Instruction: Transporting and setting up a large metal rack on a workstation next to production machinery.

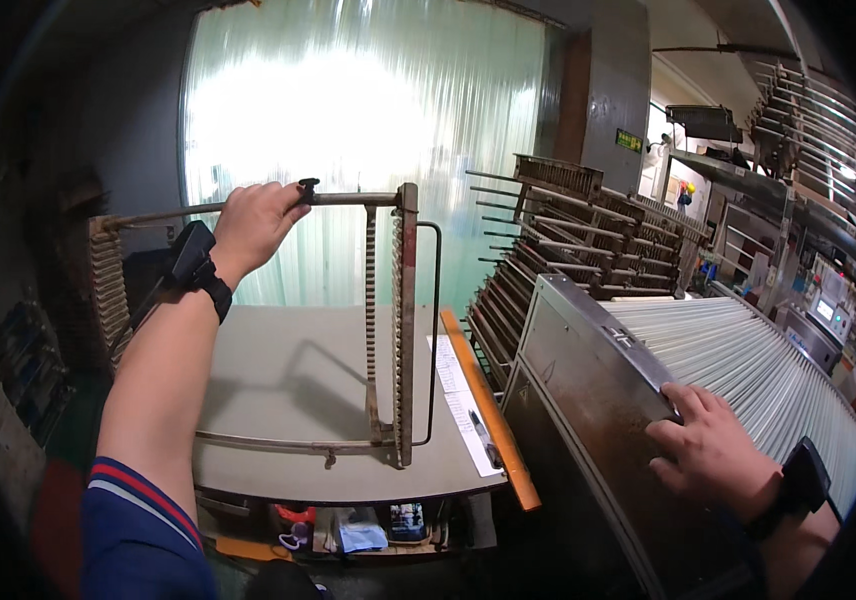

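My left hand (253,225) is closed round the top bar of a slotted metal rack (405,330), which stands upright on a grey table (288,335). Its toothed side pieces face each other, and a bent dark rod loops out from the right side. A small black clip (309,188) sits on the bar by my fingers. To the right, my right hand (708,445) has its fingers bent over the metal edge (638,350) of a machine with a bed of pale parallel rods (718,345). Dark devices are strapped to both my wrists.
An orange strip (488,410) runs along the table's right edge, beside a paper sheet (453,400) and a pen (485,440). Several similar racks (588,230) are piled behind. A translucent strip curtain (348,130) hangs at the back; a lit control panel (828,312) stands far right.
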A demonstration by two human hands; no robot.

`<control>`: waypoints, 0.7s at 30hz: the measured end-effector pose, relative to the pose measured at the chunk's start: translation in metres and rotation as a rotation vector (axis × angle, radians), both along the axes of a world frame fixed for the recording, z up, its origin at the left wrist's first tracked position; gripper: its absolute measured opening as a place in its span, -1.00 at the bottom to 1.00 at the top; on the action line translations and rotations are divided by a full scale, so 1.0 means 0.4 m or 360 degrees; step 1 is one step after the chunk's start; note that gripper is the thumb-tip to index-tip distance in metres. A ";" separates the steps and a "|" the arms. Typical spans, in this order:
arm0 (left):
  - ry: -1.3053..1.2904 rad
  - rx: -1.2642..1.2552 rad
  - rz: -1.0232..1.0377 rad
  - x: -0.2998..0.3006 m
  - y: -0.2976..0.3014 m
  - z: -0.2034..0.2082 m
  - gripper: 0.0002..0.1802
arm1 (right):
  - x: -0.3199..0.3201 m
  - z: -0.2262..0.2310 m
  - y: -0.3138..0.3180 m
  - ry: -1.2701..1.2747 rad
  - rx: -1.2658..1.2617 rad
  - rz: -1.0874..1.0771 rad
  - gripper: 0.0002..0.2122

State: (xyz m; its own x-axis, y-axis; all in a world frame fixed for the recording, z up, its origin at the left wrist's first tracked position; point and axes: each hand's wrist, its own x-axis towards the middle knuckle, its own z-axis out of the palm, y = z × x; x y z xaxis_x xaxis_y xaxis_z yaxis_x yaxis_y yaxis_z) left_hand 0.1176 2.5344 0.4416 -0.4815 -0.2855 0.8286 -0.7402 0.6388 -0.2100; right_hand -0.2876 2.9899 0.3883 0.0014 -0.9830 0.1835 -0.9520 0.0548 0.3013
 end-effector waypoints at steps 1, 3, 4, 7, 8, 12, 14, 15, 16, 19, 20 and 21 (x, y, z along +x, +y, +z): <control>0.0006 -0.0021 0.0000 0.000 -0.005 -0.002 -0.75 | 0.004 0.003 0.001 -0.0011 -0.0008 -0.0011 -0.66; 0.0021 0.0006 0.0011 -0.004 -0.008 -0.006 -0.73 | 0.012 0.007 0.000 -0.0028 -0.0010 -0.0023 -0.65; 0.0039 0.0026 0.0022 -0.007 -0.006 -0.008 -0.71 | 0.016 0.010 -0.002 -0.0068 -0.0008 -0.0052 -0.65; 0.0087 0.0031 0.0037 -0.007 0.002 -0.014 -0.72 | 0.021 0.013 0.003 -0.0085 -0.0016 -0.0077 -0.66; 0.0084 0.0038 0.0022 -0.006 0.005 -0.016 -0.72 | 0.022 0.012 0.005 -0.0060 -0.0030 -0.0058 -0.67; 0.0062 0.0201 0.0075 -0.002 0.022 -0.017 -0.70 | 0.020 0.009 0.003 -0.0079 -0.0003 -0.0064 -0.68; 0.0032 0.0115 0.0143 0.006 0.019 -0.031 -0.57 | 0.008 0.001 -0.004 -0.0060 -0.0048 -0.0021 -0.68; -0.0065 0.0153 0.0214 0.014 0.027 -0.033 -0.47 | 0.010 0.002 -0.003 -0.0049 -0.0052 -0.0024 -0.69; -0.0070 0.0024 0.0158 0.018 0.021 -0.047 -0.45 | 0.011 0.002 -0.001 -0.0056 -0.0024 -0.0020 -0.69; 0.0186 -0.0299 -0.0091 0.010 0.043 -0.138 -0.42 | 0.005 -0.008 -0.002 -0.0081 -0.0044 -0.0028 -0.68; 0.0311 -0.0241 -0.0235 0.010 0.065 -0.197 -0.41 | -0.001 -0.010 -0.005 -0.0056 -0.0056 -0.0023 -0.68; 0.0384 -0.0166 -0.0268 0.015 0.054 -0.299 -0.40 | 0.003 -0.009 -0.005 -0.0022 -0.0079 -0.0025 -0.67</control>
